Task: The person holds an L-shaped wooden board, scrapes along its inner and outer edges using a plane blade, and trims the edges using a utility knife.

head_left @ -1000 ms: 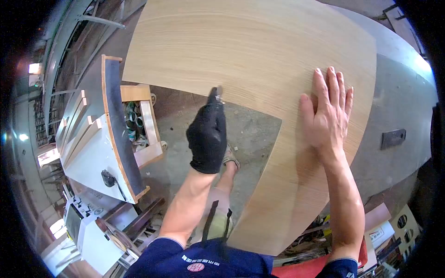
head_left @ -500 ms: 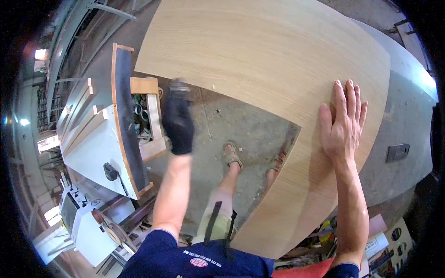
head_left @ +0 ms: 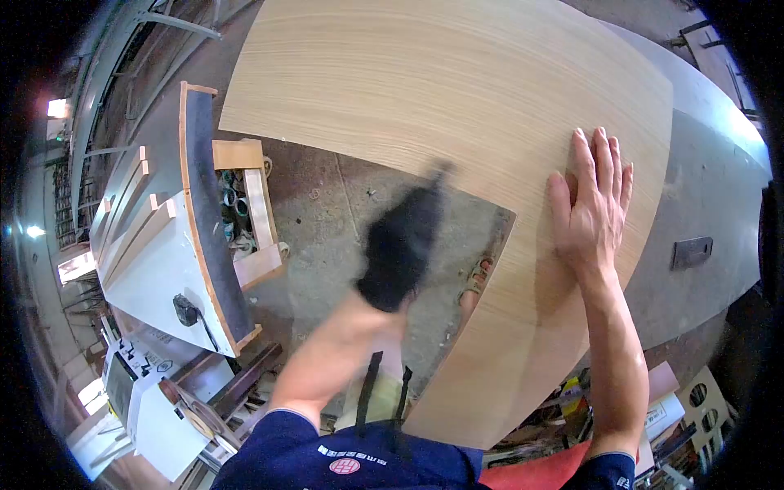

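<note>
A large wood-grain board (head_left: pixel 392 73) with an L-shaped cutout lies before me. My right hand (head_left: pixel 594 216) is bare and presses flat on its right part, fingers stretched out and slightly apart. My left hand (head_left: pixel 400 245) wears a black glove and is smeared by motion, at the board's inner cut edge. It is closed on a small dark object (head_left: pixel 442 173) whose tip pokes out past the fingers toward the inner edge. Blur hides what kind of object it is.
Under the board at right is a grey work surface (head_left: pixel 645 302) with a dark metal plate (head_left: pixel 692 253). A white table (head_left: pixel 147 269) with wood strips (head_left: pixel 135 237) and a black device (head_left: pixel 187 310) stands left. Concrete floor (head_left: pixel 318 220) and my sandalled foot (head_left: pixel 474 282) show through the cutout.
My left hand has swung right, from near the board's left end along its inner edge toward the inner corner. My right hand stays flat on the board. The view has shifted slightly.
</note>
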Demonstrator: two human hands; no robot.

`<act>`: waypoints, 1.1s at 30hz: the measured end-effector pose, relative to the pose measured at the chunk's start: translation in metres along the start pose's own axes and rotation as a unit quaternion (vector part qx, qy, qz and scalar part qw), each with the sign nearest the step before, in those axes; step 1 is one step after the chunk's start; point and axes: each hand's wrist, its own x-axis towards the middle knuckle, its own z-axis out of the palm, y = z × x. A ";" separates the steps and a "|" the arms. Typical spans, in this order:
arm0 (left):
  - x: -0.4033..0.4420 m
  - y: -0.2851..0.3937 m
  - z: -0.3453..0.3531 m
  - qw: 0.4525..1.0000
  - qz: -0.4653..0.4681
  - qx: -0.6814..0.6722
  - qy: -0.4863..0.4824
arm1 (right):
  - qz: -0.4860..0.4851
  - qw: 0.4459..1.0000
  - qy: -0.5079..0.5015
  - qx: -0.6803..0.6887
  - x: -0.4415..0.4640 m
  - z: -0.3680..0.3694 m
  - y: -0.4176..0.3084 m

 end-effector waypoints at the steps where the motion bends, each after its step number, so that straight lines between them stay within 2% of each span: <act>1: -0.002 0.031 0.018 0.997 0.010 -0.033 -0.074 | -0.002 1.000 0.012 0.010 0.001 0.001 0.000; 3: 0.000 0.064 0.032 0.991 0.019 0.022 -0.133 | -0.004 1.000 0.003 0.004 0.003 0.000 0.000; 4: 0.003 0.049 0.030 0.992 0.039 -0.013 -0.116 | -0.005 1.000 -0.006 0.001 0.001 -0.001 0.001; 6: 0.004 0.016 0.003 0.994 -0.037 -0.021 -0.102 | -0.001 1.000 -0.011 -0.006 0.000 0.001 0.002; 7: 0.009 0.004 -0.011 0.989 -0.121 -0.077 -0.025 | 0.005 1.000 -0.011 -0.010 0.001 0.002 0.001; 8: 0.017 -0.005 -0.026 0.994 -0.111 0.012 0.016 | 0.009 1.000 -0.006 -0.008 0.001 0.000 -0.001; 11: 0.019 0.017 -0.011 0.999 0.007 0.007 -0.036 | 0.013 1.000 -0.004 0.009 0.002 0.000 -0.001; 13: 0.010 0.039 0.022 0.985 0.131 -0.012 -0.109 | 0.002 1.000 0.006 0.011 0.001 0.001 0.001; 15: 0.011 0.051 0.020 0.979 0.088 0.048 -0.180 | -0.002 1.000 0.005 0.015 0.000 0.002 0.004; 17: 0.016 0.036 0.007 0.981 0.086 0.088 -0.153 | 0.004 1.000 0.004 0.016 -0.001 0.002 0.002; 18: 0.016 0.043 0.002 0.983 0.042 0.102 -0.145 | 0.007 1.000 0.008 0.017 0.001 0.002 0.001; 21: 0.016 0.064 0.005 0.967 0.090 0.128 -0.203 | 0.009 1.000 0.002 0.020 0.002 0.000 0.001; 22: 0.015 0.067 0.010 0.965 0.081 0.137 -0.209 | 0.008 1.000 0.002 0.022 0.001 -0.001 0.001; 26: 0.017 0.050 0.003 0.985 0.022 0.109 -0.132 | 0.009 1.000 0.007 0.024 0.000 0.000 0.003; 29: 0.012 0.064 0.015 0.975 0.100 0.090 -0.177 | 0.007 1.000 0.005 0.022 0.001 -0.001 0.003; 31: 0.017 0.043 0.011 0.990 0.063 0.076 -0.105 | 0.005 1.000 0.006 0.018 0.002 -0.002 0.004; 33: 0.020 0.034 0.003 0.995 0.004 0.068 -0.075 | 0.003 1.000 0.005 0.016 0.001 -0.001 0.004</act>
